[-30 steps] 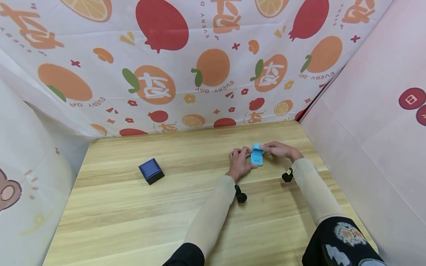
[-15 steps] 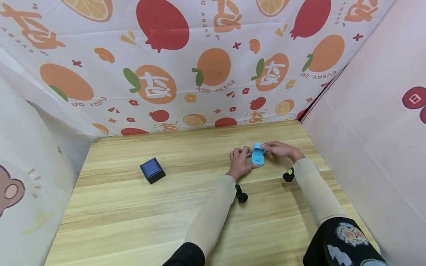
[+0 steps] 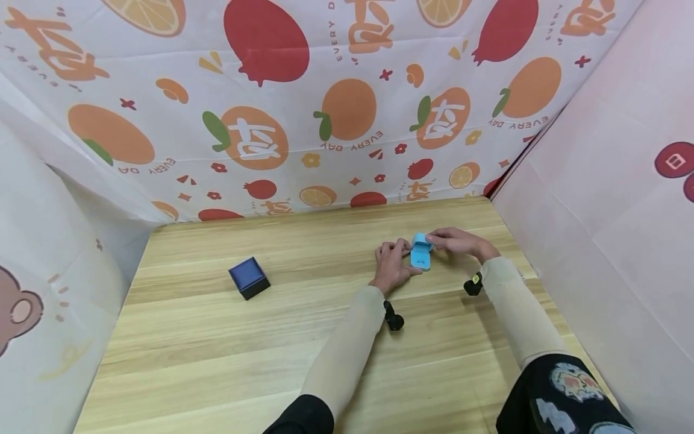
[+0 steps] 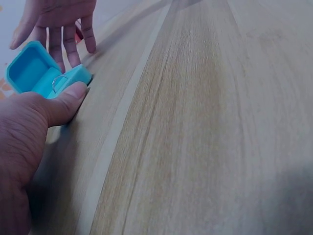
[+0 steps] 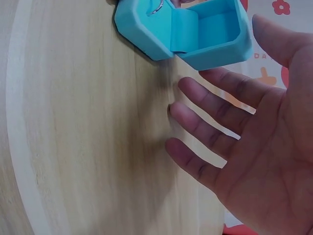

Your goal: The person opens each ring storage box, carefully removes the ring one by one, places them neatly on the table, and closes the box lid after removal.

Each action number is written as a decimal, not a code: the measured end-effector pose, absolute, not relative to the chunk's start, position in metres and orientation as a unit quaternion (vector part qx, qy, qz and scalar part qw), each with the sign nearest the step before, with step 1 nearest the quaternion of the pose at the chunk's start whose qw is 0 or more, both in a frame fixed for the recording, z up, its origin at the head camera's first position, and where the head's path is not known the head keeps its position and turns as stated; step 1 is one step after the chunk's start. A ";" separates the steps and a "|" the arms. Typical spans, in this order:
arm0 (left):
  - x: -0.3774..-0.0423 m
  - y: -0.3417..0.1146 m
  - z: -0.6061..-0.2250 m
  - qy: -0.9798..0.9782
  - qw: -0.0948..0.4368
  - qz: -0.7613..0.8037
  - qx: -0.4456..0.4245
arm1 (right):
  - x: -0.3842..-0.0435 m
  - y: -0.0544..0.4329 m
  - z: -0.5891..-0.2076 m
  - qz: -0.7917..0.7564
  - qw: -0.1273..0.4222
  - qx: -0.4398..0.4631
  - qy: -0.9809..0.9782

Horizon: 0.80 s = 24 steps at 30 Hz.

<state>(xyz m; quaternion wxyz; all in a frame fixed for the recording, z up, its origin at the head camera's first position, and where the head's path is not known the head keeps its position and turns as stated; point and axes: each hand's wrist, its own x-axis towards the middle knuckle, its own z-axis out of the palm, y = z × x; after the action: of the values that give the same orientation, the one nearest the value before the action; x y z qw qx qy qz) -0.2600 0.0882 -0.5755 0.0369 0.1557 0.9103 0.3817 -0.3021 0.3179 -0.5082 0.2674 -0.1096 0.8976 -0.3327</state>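
A light-blue ring box (image 3: 420,258) stands with its lid up at the right back of the table. A thin silver ring (image 4: 55,83) sits in its base. My left hand (image 3: 391,265) grips the base from the left, the thumb at its front edge in the left wrist view. My right hand (image 3: 458,242) is at the right of the raised lid (image 5: 215,29). In the right wrist view its fingers are spread and relaxed, thumb and forefinger on either side of the lid's edge without closing on it.
A dark-blue, black-sided small box (image 3: 249,278) stands on the left part of the wooden table (image 3: 217,349). A fruit-printed cloth (image 3: 303,120) hangs along the back edge, and a pale pink panel (image 3: 612,181) borders the right side.
My right hand has eased slightly to the right, away from the lid. The ring box and my left hand keep their places, and the lid stays raised.
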 end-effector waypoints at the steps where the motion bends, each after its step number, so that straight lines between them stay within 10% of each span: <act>1: -0.260 0.088 -0.576 0.910 0.037 0.382 0.156 | -0.302 0.318 -0.507 -0.331 0.264 -0.109 0.899; 24: -0.256 0.087 -0.569 0.907 0.043 0.391 0.153 | -0.297 0.313 -0.489 -0.353 0.182 -0.148 0.906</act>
<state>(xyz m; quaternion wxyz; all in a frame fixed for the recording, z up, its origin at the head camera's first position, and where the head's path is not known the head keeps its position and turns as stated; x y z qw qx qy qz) -0.2560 0.0868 -0.5694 0.0427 0.1528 0.9067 0.3908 -0.2968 0.3132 -0.4893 0.1818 -0.1484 0.9056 -0.3533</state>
